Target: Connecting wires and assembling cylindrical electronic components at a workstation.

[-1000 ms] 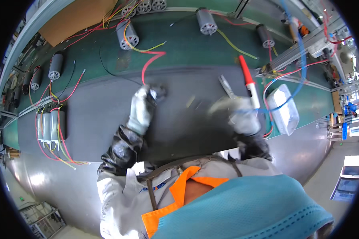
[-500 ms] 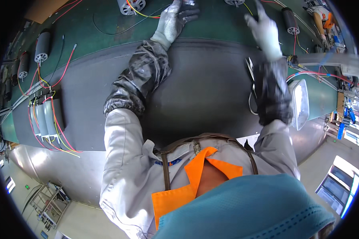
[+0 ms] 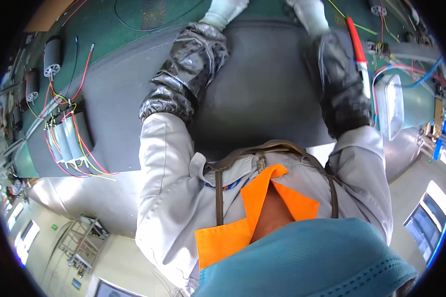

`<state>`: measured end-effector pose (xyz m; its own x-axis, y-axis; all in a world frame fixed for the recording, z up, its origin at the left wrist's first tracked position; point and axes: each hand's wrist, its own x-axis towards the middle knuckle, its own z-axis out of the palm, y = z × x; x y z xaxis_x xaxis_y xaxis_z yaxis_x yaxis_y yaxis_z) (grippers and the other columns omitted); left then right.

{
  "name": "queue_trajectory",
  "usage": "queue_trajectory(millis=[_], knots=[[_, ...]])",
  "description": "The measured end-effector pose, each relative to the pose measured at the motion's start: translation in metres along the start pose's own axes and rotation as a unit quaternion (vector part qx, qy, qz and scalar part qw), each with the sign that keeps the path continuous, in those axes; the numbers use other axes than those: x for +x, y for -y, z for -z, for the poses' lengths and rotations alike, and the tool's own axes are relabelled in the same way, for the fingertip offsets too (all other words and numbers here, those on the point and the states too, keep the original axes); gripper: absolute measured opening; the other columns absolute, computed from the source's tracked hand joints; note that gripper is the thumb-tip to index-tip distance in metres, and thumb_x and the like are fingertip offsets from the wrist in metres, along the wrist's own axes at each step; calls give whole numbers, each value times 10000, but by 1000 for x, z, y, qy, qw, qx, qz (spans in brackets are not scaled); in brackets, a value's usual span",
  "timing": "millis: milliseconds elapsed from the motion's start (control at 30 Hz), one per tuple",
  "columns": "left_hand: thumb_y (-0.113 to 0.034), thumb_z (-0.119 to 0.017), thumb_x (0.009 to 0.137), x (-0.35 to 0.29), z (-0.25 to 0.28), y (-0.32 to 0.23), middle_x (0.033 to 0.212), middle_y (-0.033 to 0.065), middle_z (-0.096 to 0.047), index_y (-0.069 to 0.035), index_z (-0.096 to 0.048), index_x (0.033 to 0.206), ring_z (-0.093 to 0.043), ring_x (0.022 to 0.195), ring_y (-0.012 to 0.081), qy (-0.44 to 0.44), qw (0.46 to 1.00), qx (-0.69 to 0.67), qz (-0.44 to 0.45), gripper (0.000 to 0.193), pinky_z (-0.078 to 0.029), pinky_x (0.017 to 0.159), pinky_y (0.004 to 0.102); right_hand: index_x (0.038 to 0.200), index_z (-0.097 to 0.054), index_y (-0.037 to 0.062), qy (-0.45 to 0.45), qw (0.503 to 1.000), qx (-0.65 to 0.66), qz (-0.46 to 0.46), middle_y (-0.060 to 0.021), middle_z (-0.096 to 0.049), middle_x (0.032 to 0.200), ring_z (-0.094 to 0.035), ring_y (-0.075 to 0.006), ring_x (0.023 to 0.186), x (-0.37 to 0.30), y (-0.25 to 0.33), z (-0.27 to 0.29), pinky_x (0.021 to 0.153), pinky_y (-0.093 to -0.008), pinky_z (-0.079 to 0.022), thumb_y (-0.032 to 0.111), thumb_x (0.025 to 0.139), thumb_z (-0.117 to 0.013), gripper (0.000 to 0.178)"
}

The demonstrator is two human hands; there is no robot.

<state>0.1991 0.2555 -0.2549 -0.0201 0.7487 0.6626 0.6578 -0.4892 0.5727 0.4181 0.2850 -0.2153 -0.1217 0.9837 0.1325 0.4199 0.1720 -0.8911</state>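
A: Across the dark grey mat (image 3: 262, 94) that covers the bench, we reach both arms forward. The left hand (image 3: 225, 11) and the right hand (image 3: 308, 14), each in a white glove, run up to the top edge of the view, so only wrist and palm show. We cannot tell whether either hand is spread, curled or holding anything, since the fingers are cut off there.

B: What lies nearest to them?

A: Beside the right forearm we see a clear plastic tray (image 3: 389, 106), and between tray and sleeve a red-handled tool (image 3: 358, 47) lying lengthwise, just beside the arm. Well apart on the left stand a row of grey cylinders (image 3: 67, 143) with red and yellow wires (image 3: 91, 158), and two small motors (image 3: 52, 57) on the green belt (image 3: 148, 24).

B: What could go wrong?

A: In our judgement, the right sleeve could brush the red-handled tool and push it against the tray, because the forearm lies so close. Working beyond the view, we could also snag a loose lead unnoticed.
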Motion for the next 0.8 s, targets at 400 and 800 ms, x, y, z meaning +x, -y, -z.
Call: queue_trajectory(millis=[400, 800], knots=[[-173, -708, 875, -91, 70, -172, 1382, 216, -579, -18, -728, 1156, -536, 1288, 416, 139, 980, -86, -113, 322, -428, 1093, 510, 1433, -604, 155, -8, 831, -300, 468, -146, -710, 1036, -700, -347, 860, -218, 93, 99, 741, -399, -581, 83, 901, -657, 540], [-586, -456, 1057, -88, 184, -222, 1132, 144, -687, 12, -611, 1312, -673, 980, 234, 354, 649, -270, 617, 669, -529, 889, 380, 988, -750, 28, 679, 669, -28, 301, -77, -695, 754, -665, -138, 714, -238, 198, 101, 622, -312, -511, 134, 898, -657, 167]])
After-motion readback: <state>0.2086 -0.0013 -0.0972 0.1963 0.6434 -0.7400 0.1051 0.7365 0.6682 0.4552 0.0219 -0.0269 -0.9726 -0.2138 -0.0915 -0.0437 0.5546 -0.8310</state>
